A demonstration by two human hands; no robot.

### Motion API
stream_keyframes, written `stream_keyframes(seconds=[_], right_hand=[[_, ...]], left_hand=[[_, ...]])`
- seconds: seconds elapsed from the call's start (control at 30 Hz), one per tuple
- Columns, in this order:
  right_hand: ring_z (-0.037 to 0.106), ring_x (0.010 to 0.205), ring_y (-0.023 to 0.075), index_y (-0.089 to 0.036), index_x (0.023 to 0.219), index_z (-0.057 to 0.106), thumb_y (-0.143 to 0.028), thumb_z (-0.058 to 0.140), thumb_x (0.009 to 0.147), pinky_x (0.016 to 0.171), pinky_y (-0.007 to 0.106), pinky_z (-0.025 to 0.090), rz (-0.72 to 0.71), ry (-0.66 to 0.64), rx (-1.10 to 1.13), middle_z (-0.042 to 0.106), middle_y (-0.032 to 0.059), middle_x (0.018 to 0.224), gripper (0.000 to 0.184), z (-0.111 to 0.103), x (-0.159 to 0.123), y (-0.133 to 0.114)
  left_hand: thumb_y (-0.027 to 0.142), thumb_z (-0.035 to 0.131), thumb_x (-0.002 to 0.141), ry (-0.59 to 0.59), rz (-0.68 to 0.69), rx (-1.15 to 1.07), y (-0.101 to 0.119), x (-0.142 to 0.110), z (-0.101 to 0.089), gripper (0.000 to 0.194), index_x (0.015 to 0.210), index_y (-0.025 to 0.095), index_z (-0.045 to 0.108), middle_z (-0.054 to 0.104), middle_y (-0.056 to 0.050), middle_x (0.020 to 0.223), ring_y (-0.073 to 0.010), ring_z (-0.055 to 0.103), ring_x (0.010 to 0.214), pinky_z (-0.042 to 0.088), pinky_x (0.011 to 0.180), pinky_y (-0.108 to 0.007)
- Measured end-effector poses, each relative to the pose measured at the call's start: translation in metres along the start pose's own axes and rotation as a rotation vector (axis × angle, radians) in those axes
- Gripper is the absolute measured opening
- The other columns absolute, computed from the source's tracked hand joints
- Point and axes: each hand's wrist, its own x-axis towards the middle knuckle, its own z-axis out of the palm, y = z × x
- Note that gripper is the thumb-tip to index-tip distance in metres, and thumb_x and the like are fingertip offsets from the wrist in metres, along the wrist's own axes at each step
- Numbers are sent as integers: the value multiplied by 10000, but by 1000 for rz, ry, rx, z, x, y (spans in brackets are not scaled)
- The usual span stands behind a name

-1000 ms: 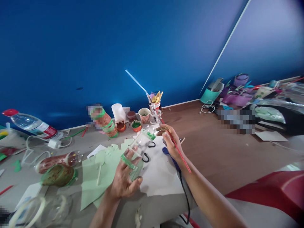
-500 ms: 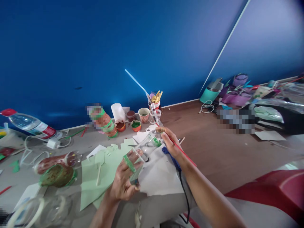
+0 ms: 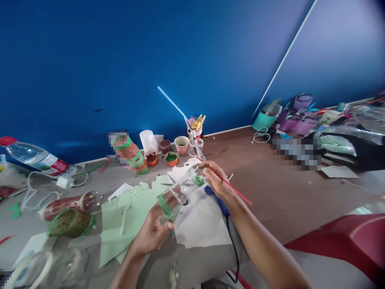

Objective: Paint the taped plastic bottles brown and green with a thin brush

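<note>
Above a creased white paper sheet (image 3: 201, 226) near the front edge of the grey tabletop (image 3: 192, 263), a clear cylindrical plastic bottle (image 3: 184, 188) is held aslant between two bare hands. Its long axis rises from near left to far right: one end points back toward the palm of the left hand (image 3: 154, 228), the other away toward the fingers of the right hand (image 3: 219, 182). Which end is the neck cannot be told. A lower green band (image 3: 164, 204) lies just beside the left fingers; an upper green band (image 3: 199, 180) lies close to the right fingertips, the nearer hand to that end. The left fingers are curved at the near end and show through the clear wall, whether inside or behind it being unclear; the thumb stands apart from them. The right thumb and fingers pinch a slim red stick (image 3: 237, 192), its axis falling from far left to near right, across that of the bottle. From the right fingers, the bottle lies leftward and nearer the body; contact there is uncertain. Just below the right hand rests a blue-handled corded tool (image 3: 219, 201).
</note>
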Motion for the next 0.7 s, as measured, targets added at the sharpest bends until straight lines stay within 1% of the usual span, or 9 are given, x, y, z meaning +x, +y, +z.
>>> stream_keyframes(seconds=[0.1,0.2,0.27,0.37,0.43,0.5,0.63,0.7], right_hand=[[652,779,177,-226,914,639,-374,694,763,731,294,499,-32,-54,79,706,29,912,219,0,0,1],[669,896,207,-239,962,620,-377,698,778,857,343,494,-36,-142,108,708,48,1035,243,-1,-1,2],[667,951,221,-242,975,611,-384,696,788,910,371,481,-38,-187,110,703,57,1086,250,-2,-2,3],[661,1005,236,-242,978,604,-404,701,789,942,391,471,-64,-213,123,700,63,1116,266,-3,-1,4],[653,1036,242,-242,985,603,-415,707,787,952,397,470,-74,-224,116,696,68,1139,283,-4,-1,5],[650,1055,247,-241,992,605,-423,715,782,954,402,473,-76,-231,105,692,72,1159,299,-4,0,5],[635,1118,261,-241,1066,615,-425,723,780,991,428,457,-103,-230,72,697,86,1175,357,-3,0,2],[617,1156,270,-236,1114,621,-433,720,785,1033,455,426,-153,-183,38,694,97,1187,396,-1,-1,-2]], left_hand=[[600,599,832,19,-45,-318,1,0,-1,587,1295,239,611,572,-135,1387,-368,410,1369,311,1137,-527],[654,495,863,-26,-60,-590,3,4,-6,604,1231,206,665,620,-143,1330,-368,426,1358,254,1163,-537],[652,441,889,-67,-82,-712,5,7,-10,612,1184,181,697,644,-153,1294,-372,430,1354,221,1172,-547],[675,442,874,-101,-128,-830,7,9,-14,680,1221,137,672,631,-175,1305,-380,402,1370,181,1183,-550],[699,438,861,-99,-170,-877,6,9,-14,752,1259,94,638,620,-201,1308,-386,388,1376,176,1183,-550],[690,452,861,-72,-180,-878,6,9,-13,748,1264,87,632,630,-204,1294,-384,399,1369,198,1180,-542],[642,543,839,43,-113,-775,5,10,-9,586,1168,185,706,680,-141,1241,-371,450,1340,279,1154,-527],[676,530,827,107,-97,-697,4,12,-8,608,1152,196,715,692,-137,1220,-365,495,1306,287,1152,-521]])
